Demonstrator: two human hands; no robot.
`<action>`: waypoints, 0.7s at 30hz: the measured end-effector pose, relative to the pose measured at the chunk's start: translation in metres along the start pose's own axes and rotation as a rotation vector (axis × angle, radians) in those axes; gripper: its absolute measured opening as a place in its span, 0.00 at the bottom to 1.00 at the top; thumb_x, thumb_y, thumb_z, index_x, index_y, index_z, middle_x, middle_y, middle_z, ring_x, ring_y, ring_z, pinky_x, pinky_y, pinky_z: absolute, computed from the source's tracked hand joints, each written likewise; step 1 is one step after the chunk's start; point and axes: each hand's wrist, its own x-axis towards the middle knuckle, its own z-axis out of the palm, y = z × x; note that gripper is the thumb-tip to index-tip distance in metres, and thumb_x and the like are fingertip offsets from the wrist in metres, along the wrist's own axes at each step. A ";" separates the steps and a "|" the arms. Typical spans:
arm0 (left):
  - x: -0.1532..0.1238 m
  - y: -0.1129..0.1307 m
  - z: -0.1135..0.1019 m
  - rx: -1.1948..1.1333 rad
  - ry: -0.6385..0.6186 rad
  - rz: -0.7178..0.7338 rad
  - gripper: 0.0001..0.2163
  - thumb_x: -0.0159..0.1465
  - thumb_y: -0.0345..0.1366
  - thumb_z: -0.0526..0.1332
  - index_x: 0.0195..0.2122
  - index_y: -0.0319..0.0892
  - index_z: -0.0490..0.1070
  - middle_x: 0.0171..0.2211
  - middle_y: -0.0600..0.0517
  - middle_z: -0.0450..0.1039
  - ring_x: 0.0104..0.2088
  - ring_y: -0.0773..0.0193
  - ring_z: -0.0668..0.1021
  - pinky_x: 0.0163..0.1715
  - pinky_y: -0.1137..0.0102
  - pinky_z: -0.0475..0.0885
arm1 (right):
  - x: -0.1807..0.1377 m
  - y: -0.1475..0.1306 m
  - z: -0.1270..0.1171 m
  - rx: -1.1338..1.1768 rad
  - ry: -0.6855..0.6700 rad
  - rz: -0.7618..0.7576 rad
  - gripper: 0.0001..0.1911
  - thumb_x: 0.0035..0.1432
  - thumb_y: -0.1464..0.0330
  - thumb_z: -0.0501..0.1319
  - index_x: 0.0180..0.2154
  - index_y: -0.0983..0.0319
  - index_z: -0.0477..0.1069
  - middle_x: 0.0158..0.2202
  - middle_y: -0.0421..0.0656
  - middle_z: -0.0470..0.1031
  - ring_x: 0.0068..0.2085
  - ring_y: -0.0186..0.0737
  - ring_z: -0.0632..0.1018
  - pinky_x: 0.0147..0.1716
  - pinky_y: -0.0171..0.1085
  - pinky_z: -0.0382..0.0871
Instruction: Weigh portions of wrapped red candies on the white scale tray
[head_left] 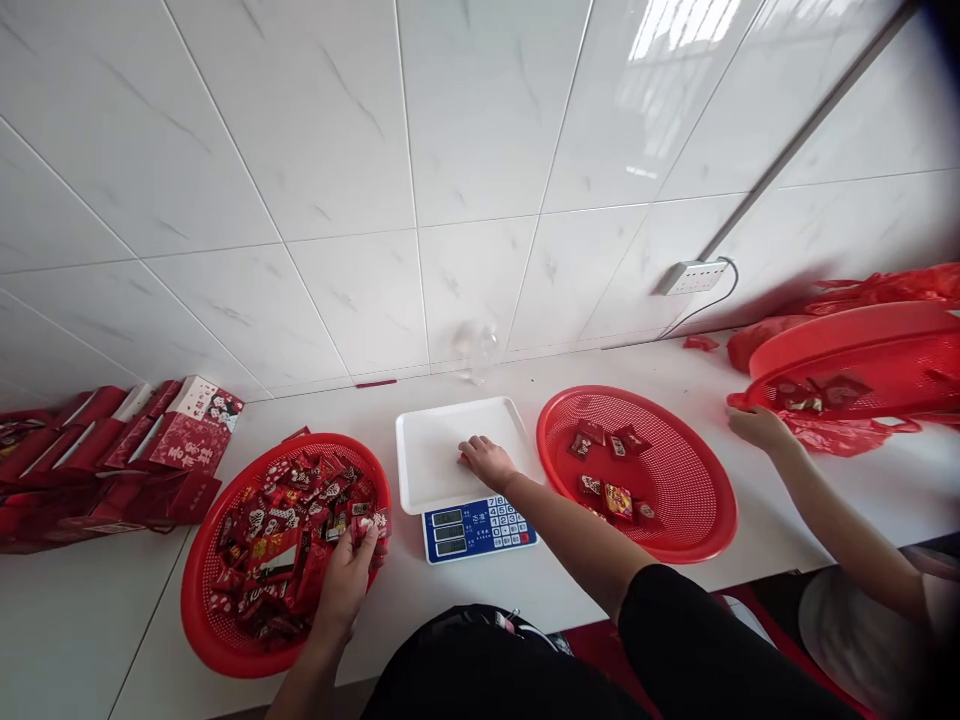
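My left hand (347, 580) is at the right rim of a red plastic basket (196, 610) filled with small wrapped candies (281, 520). Its fingers are closed on red candy packets (381, 524). Over the white tray (427, 450) of a digital scale (480, 530), my right hand (487, 465) reaches in with curled fingers. A bit of red shows at its fingertips, but I cannot make out what it is. Just right of the scale, a second red basket (705, 480) holds several wrapped candies (619, 500).
Red printed gift boxes (184, 430) stand at the far left. On the right, another person's hand (757, 428) grips a tilted red basket (862, 335) beside red plastic bags (772, 340). A clear container (484, 350) and a power strip (691, 277) are by the tiled wall.
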 end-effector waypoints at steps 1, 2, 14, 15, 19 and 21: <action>0.000 -0.001 0.000 -0.003 0.000 -0.001 0.22 0.47 0.52 0.63 0.34 0.39 0.69 0.28 0.50 0.72 0.29 0.62 0.75 0.33 0.65 0.72 | -0.002 -0.001 0.000 0.013 0.005 0.005 0.12 0.61 0.66 0.49 0.42 0.61 0.68 0.40 0.50 0.71 0.41 0.44 0.69 0.35 0.37 0.64; 0.000 -0.002 -0.001 -0.005 -0.001 -0.002 0.21 0.47 0.51 0.63 0.34 0.38 0.69 0.27 0.51 0.72 0.29 0.62 0.75 0.33 0.65 0.72 | -0.005 -0.002 0.000 0.028 0.012 0.014 0.11 0.60 0.67 0.51 0.41 0.61 0.68 0.40 0.49 0.71 0.41 0.44 0.69 0.35 0.36 0.64; -0.001 -0.001 0.000 -0.002 -0.039 0.005 0.21 0.47 0.51 0.63 0.34 0.40 0.68 0.27 0.52 0.72 0.29 0.63 0.75 0.32 0.67 0.72 | -0.059 0.022 -0.044 0.262 0.399 0.358 0.14 0.60 0.67 0.47 0.43 0.62 0.67 0.41 0.47 0.72 0.41 0.39 0.72 0.40 0.35 0.65; -0.002 0.000 -0.001 -0.004 -0.039 0.007 0.21 0.47 0.51 0.63 0.34 0.40 0.68 0.28 0.52 0.72 0.29 0.64 0.75 0.32 0.68 0.72 | -0.070 0.033 -0.051 0.267 0.441 0.402 0.16 0.60 0.66 0.46 0.43 0.63 0.67 0.42 0.49 0.72 0.41 0.41 0.72 0.41 0.37 0.65; -0.004 0.002 -0.002 -0.026 -0.048 -0.003 0.20 0.47 0.49 0.63 0.35 0.41 0.67 0.30 0.51 0.73 0.29 0.64 0.75 0.30 0.69 0.71 | -0.116 0.079 -0.067 0.301 0.546 0.669 0.18 0.56 0.63 0.49 0.43 0.63 0.68 0.42 0.51 0.71 0.43 0.46 0.71 0.43 0.43 0.64; -0.006 0.003 0.000 -0.048 -0.062 -0.016 0.20 0.47 0.49 0.63 0.35 0.41 0.66 0.31 0.51 0.73 0.28 0.65 0.75 0.29 0.69 0.71 | -0.132 0.092 -0.066 0.255 0.457 0.797 0.21 0.53 0.62 0.52 0.46 0.64 0.67 0.46 0.53 0.70 0.49 0.52 0.68 0.46 0.49 0.61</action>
